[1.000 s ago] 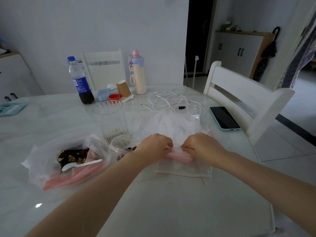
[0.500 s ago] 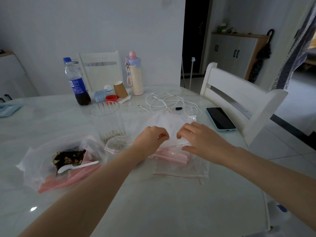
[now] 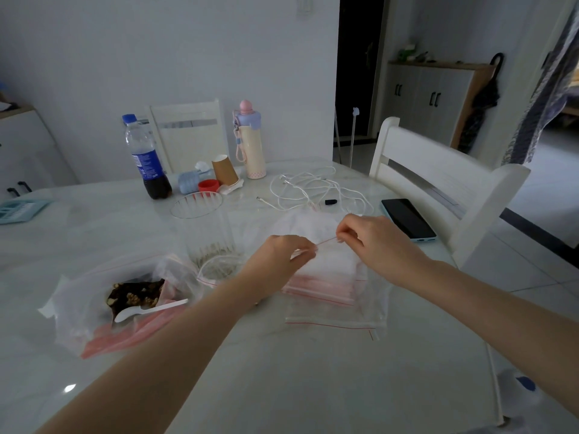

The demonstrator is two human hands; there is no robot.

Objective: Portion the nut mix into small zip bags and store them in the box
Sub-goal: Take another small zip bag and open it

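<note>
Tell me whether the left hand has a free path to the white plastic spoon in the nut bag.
Probably yes. The white plastic spoon lies on the open nut bag, just left of the left forearm, nothing covering it. But the left hand pinches a small zip bag with the right hand, so it must let go first.

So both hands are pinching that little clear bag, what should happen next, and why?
Probably pull its top edge apart to open it. The left hand and right hand each pinch an end of the small zip bag above the stack of spare bags, and it looks empty. The nut mix and white spoon wait in the big bag at left.
</note>
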